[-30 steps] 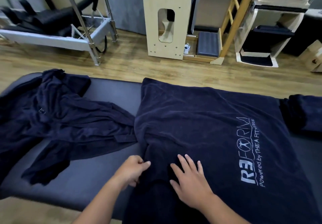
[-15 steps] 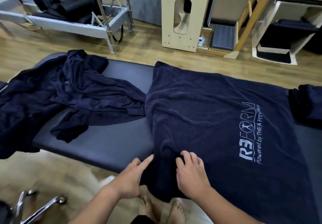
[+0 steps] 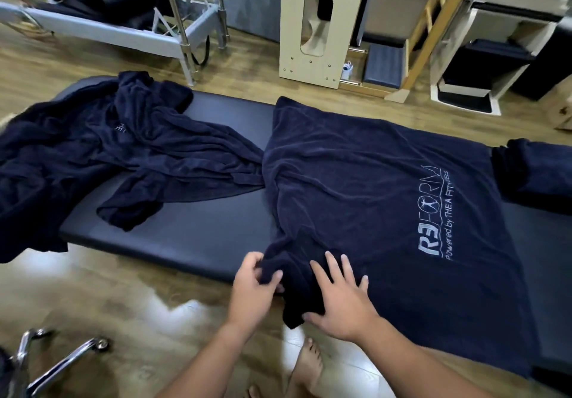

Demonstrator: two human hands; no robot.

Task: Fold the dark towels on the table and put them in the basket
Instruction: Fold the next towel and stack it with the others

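A large dark towel is shown spread flat across the right part of a padded black table, its printed logo facing up and its near edge hanging over the table's front side. The towel's near-left corner is bunched into folds at the table edge. This bunched corner is gripped by the left hand, whose fingers are curled round a fold of cloth with the thumb on top. The right hand is laid on the same towel just to the right, palm down, with its fingers straight and spread and the thumb pressed against the hanging corner. The two hands are seen close together but apart.

A second dark towel is seen crumpled on the left part of the table, one end draped off the table's left end and one edge touching the spread towel's left border. A third piece of dark cloth, which appears folded, is seen at the far right of the table, just beside the spread towel. The basket cannot be made out.

Bare feet are visible on the wooden floor below the hands. A chrome chair base is seen at lower left. Exercise apparatus and a pale wooden unit are seen beyond the table.
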